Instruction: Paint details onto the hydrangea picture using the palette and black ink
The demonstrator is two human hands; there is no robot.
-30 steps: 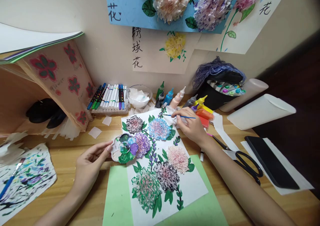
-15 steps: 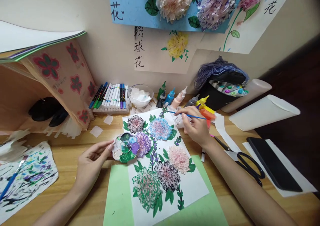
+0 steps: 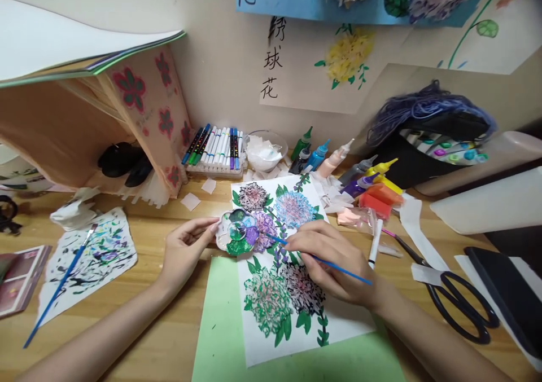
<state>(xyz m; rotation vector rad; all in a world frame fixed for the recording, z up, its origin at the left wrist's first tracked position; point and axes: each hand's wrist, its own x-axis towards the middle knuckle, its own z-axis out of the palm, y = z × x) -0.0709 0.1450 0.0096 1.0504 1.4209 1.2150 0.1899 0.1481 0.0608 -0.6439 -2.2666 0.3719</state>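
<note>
Left grip: my left hand (image 3: 190, 244) is closed on the rim of the paint palette (image 3: 237, 232), thumb above.
Palette: held level with its wells up, above the left edge of the flower sheet (image 3: 258, 348); green, purple and dark paint shows in it.
Right grip: my right hand (image 3: 334, 260) is narrow, pinching the blue paintbrush (image 3: 345, 273) between thumb and fingers.
Paintbrush: tip directed left, at the palette's right edge near the purple paint; I cannot tell whether it touches.
Flower sheet: lies partly on the green sheet (image 3: 224, 320), on the tabletop (image 3: 165, 342); raised paper flowers and painted green leaves show, and my right hand covers part of the right side.
Spare brush: a second brush (image 3: 63, 283) lies on the paint-stained paper (image 3: 108, 266), left of my left arm.
Paint bottles: a group of bottles (image 3: 319, 156) stands beyond the flower sheet.
Marker set: rack of markers (image 3: 218, 148), left of the bowl (image 3: 263, 155).
Scissors: black-handled scissors (image 3: 459, 300) lie right of my right arm.
</note>
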